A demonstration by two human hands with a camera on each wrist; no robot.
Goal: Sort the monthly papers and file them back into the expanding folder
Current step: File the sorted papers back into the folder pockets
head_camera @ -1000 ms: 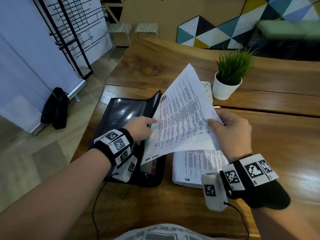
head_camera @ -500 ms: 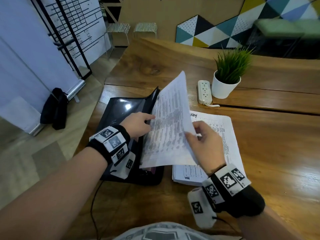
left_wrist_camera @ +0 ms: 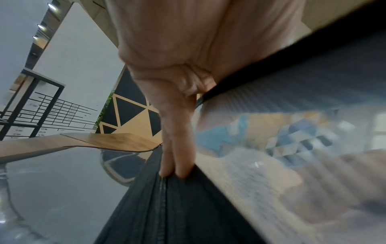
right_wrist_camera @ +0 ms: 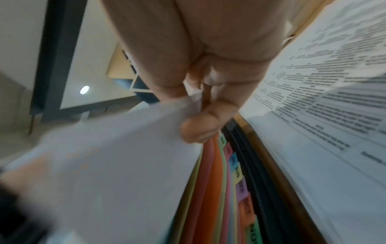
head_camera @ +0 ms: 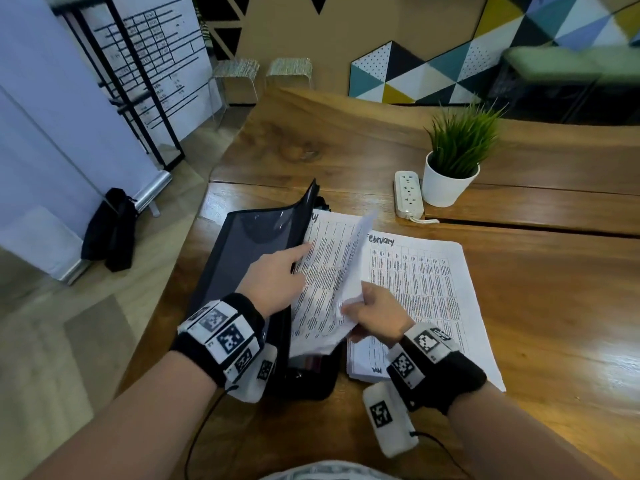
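Note:
A black expanding folder (head_camera: 242, 271) lies open at the table's left, its clear front flap raised. My left hand (head_camera: 277, 282) reaches into it with straight fingers (left_wrist_camera: 177, 165) whose tips press on the black gusset edge. My right hand (head_camera: 356, 308) pinches the lower edge of one printed sheet (head_camera: 329, 282), which slants over the folder's mouth. In the right wrist view the pinch (right_wrist_camera: 200, 113) sits just above the coloured month tabs (right_wrist_camera: 238, 171), with AUG, SEP and NOV readable. A stack of printed papers (head_camera: 426, 292) headed "February" lies flat to the right of the folder.
A white power strip (head_camera: 408, 194) and a potted green plant (head_camera: 450, 174) stand behind the stack. Bare wood of the table (head_camera: 554, 306) spreads to the right. The table's left edge drops to the floor, where a black bag (head_camera: 110, 230) lies.
My right hand has carried the sheet left and down, from over the stack to the folder's mouth, uncovering the February page. My left hand has stayed at the folder.

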